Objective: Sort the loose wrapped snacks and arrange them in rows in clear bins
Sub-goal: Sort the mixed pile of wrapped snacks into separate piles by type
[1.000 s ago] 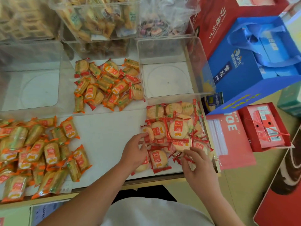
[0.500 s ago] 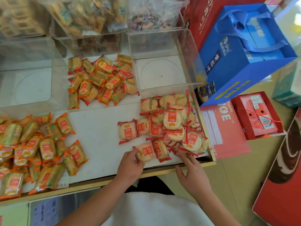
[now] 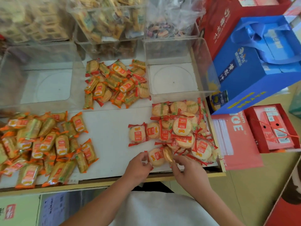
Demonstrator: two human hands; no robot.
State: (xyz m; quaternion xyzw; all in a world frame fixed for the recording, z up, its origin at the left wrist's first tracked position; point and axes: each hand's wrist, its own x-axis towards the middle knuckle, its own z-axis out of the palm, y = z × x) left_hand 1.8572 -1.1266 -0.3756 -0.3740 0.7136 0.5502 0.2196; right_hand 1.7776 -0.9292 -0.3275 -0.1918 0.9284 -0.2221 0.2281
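Here the left hand (image 3: 138, 167) pinches a round cracker packet (image 3: 156, 157) by its left edge, thumb and fingers curled on the wrapper; the right hand (image 3: 187, 171) pinches a second packet (image 3: 168, 154), tilted on edge, between thumb and fingertips; the two packets touch, near the front edge of the white table (image 3: 110, 136); just behind them sits the red-wrapped pile (image 3: 182, 128) of round crackers, with one loose packet (image 3: 137, 133) lying flat at its left side; an orange-wrapped pile (image 3: 40, 144) lies at the table's left, well apart; a third pile (image 3: 115, 82) lies at the back, between two clear bins, the left bin (image 3: 47, 85) and the right bin (image 3: 172, 79); a blue gift box (image 3: 260, 75) and a red box (image 3: 273, 128) sit off to the right.
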